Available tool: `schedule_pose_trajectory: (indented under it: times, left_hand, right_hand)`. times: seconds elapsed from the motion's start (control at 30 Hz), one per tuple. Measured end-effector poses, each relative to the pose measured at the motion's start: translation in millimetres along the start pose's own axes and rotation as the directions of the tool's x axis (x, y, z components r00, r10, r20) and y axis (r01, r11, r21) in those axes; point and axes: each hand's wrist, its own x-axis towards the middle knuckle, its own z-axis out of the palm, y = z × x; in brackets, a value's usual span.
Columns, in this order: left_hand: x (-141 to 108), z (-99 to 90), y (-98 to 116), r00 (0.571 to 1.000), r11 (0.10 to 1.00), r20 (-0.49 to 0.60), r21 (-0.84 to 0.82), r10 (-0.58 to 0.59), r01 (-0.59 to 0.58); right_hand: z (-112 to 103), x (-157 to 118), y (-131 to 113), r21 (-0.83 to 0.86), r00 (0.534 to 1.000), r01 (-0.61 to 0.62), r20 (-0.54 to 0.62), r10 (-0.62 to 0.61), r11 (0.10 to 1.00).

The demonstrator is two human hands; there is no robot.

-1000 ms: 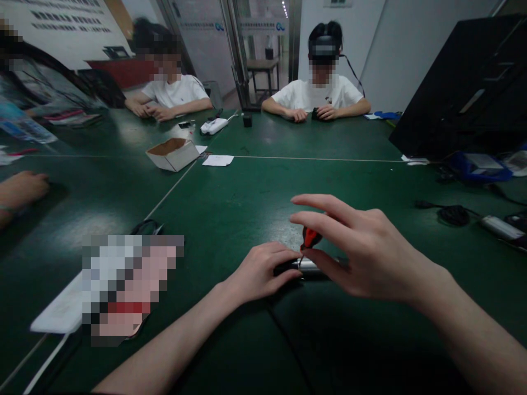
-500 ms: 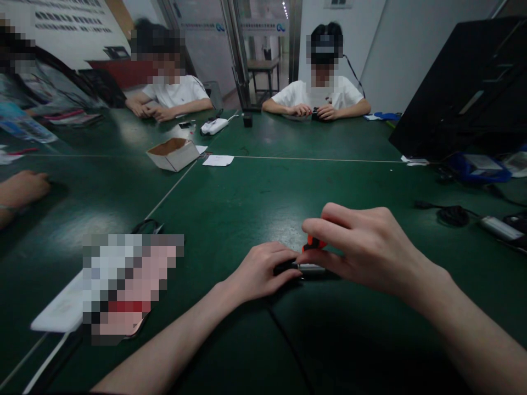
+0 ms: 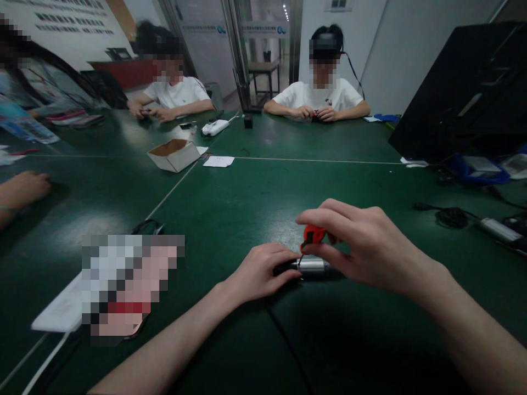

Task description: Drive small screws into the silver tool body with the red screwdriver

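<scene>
My left hand (image 3: 265, 270) is wrapped around the black end of a black-and-silver cylindrical device (image 3: 313, 266) lying on the green table. Its silver part sticks out to the right of my fingers, and its far end is partly behind my right hand. In my right hand (image 3: 354, 241), between thumb and fingers, is a small screwdriver (image 3: 314, 234) with an orange and black handle. The thin shaft slants down to the device near my left fingertips; where exactly its tip sits is too small to tell. A black cable (image 3: 288, 337) runs from below my left hand toward me.
White power strip (image 3: 57, 312) and pink, blurred item (image 3: 135, 285) lie at left. Behind them stands an open cardboard box (image 3: 175, 156) beside a paper slip (image 3: 218, 161). A co-worker's hand (image 3: 24, 189) rests at far left; two people sit opposite. A monitor (image 3: 465, 93) and corded silver cylinder (image 3: 500, 230) are at right.
My right fingers have shifted and opened slightly around the screwdriver, so more of its orange handle, its shaft and the silver part show. My left hand has stayed in place.
</scene>
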Motion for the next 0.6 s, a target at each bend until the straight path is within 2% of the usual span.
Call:
schedule_pose_trajectory:
  times: [0.1, 0.27, 0.4, 0.5, 0.6]
  left_hand:
    - [0.0, -0.3, 0.0, 1.0, 1.0, 0.008, -0.007, -0.003, 0.003]
    - [0.4, -1.2, 1.2, 1.0, 1.0, 0.01, -0.022, -0.01, 0.01]
    - [0.6, -0.8, 1.2, 1.0, 0.999, 0.009, -0.03, -0.011, 0.012]
    - [0.6, -0.4, 0.6, 1.0, 0.999, 0.012, -0.034, -0.009, 0.009]
    - [0.5, -1.0, 0.9, 1.0, 1.0, 0.011, -0.028, -0.007, 0.007]
  right_hand:
    - [2.2, -0.4, 1.3, -0.13, 0.998, 0.037, -0.049, -0.044, 0.991]
    - [3.2, -0.4, 1.5, -0.177, 0.997, 0.042, -0.052, -0.052, 0.983]
    - [-0.4, -0.3, -0.1, -0.058, 0.999, 0.031, -0.039, -0.033, 0.998]
    - [-2.3, -1.0, -0.5, 0.081, 1.0, 0.0, 0.022, -0.002, 0.997]
    - [-1.3, -1.2, 0.2, 0.106, 0.999, -0.021, 0.046, 0.017, 0.994]
